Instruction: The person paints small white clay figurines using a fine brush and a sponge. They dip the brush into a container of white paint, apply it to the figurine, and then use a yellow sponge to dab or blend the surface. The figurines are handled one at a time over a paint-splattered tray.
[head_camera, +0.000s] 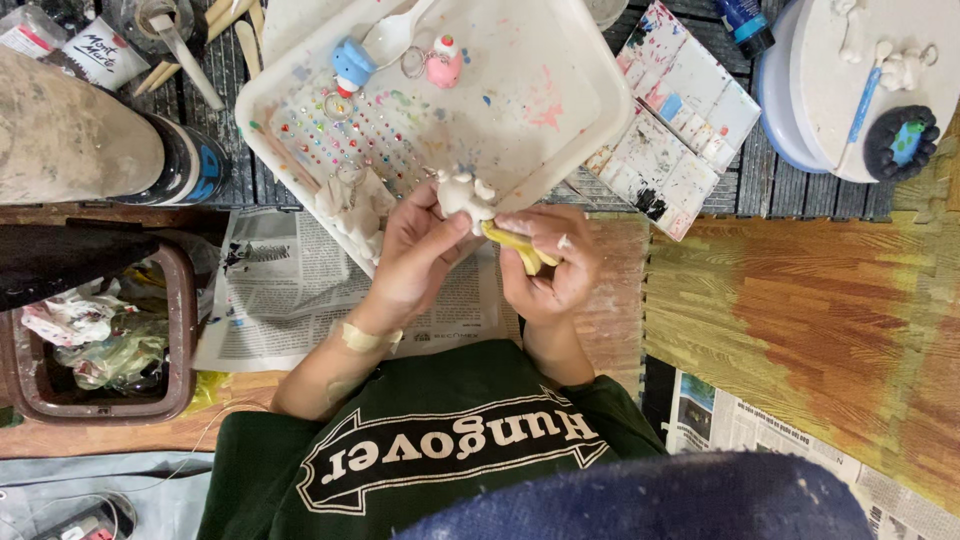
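Two hands work together: left hand (415, 255) clamps the white clay figure (466, 192); right hand (548, 268), beside it, pinches a yellow tool (518, 247), best pressed gently.

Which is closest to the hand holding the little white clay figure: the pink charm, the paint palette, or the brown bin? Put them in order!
From the left hand holding the white clay figure, in the head view:
1. Pink charm, in the white tray above the hand.
2. Paint palette, off towards the other hand's side.
3. Brown bin, out at the frame's left edge; the palette is only slightly closer.
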